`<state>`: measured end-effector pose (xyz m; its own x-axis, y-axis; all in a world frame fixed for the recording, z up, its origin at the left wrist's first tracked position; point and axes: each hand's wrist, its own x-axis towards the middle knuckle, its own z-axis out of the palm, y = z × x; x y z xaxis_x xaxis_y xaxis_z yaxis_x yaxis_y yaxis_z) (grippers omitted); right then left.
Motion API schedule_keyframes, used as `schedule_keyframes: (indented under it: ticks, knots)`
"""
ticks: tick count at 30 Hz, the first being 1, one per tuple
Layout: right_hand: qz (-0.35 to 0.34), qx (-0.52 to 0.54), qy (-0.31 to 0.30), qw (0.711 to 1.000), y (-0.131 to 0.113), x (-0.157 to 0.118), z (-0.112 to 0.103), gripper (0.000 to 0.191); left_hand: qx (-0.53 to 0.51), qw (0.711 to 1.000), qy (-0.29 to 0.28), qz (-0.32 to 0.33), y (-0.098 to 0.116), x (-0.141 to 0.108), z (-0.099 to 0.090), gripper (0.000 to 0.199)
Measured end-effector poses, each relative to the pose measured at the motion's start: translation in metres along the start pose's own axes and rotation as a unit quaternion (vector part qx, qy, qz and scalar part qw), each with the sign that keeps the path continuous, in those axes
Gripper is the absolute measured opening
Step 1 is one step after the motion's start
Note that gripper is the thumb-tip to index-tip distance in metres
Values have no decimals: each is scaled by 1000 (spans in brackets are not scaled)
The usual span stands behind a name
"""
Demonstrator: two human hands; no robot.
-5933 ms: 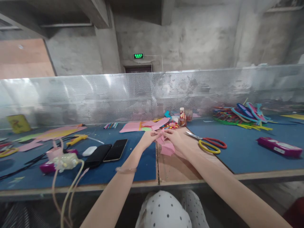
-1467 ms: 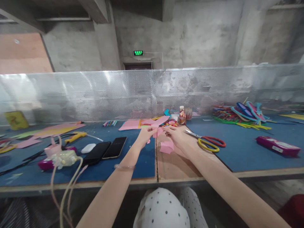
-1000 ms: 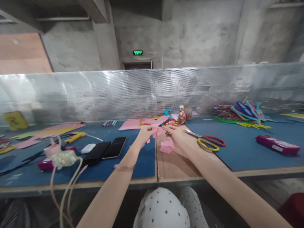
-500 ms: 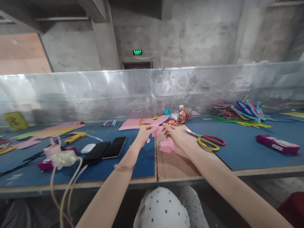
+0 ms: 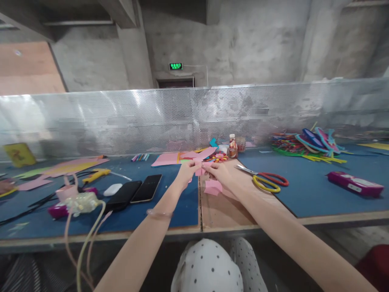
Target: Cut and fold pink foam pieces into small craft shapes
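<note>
Head view: both hands are positioned together above the middle of the surface (image 5: 231, 217), at the junction of the blue covering and the bare wood panel. The fingers of the left hand (image 5: 187, 172) pinch a small pink paper piece (image 5: 199, 172) from its left side; the fingers of the right hand (image 5: 216, 171) grasp the same piece from its right side. The piece is located between the two sets of fingertips and is partly hidden by them; its exact fold cannot be determined. A second pink piece (image 5: 213, 187) lies on the wood panel, just nearer the person than the held one. The scissors (image 5: 263, 179) lie beside the right forearm, blade tips directed toward the right hand, red and yellow handles directed away. Behind the hands lies a stack of pink sheets (image 5: 165, 159); to its right, a bottle (image 5: 232, 146) stands upright next to a clear jar (image 5: 241, 144). A phone (image 5: 146, 188) lies to the left of the left forearm, alongside a black case (image 5: 124, 196).
</note>
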<state>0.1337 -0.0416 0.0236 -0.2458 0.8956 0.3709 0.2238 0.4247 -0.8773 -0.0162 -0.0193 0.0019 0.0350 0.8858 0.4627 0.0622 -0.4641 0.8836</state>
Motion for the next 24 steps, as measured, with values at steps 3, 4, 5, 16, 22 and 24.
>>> schedule_keyframes:
  ticks: [3,4,5,16,22,24]
  knots:
    - [-4,6,-11,1000,3,2,2,45,-14,1000,-16,8,1,0,1,29]
    - [-6,9,-16,1000,4,2,3,45,-21,999,-22,14,1,0,1,29]
    - [-9,12,-19,1000,4,2,3,44,-26,999,-26,18,0,1,1,30]
    - [-3,13,-69,998,0,-2,-1,42,-2,1000,-7,-29,-3,0,2,30]
    - [-14,0,-76,997,-12,-9,0,45,-14,999,-9,-38,-1,-1,2,32]
    - [-24,-8,-85,996,-16,-11,-1,47,-17,999,-10,-44,-3,0,1,34]
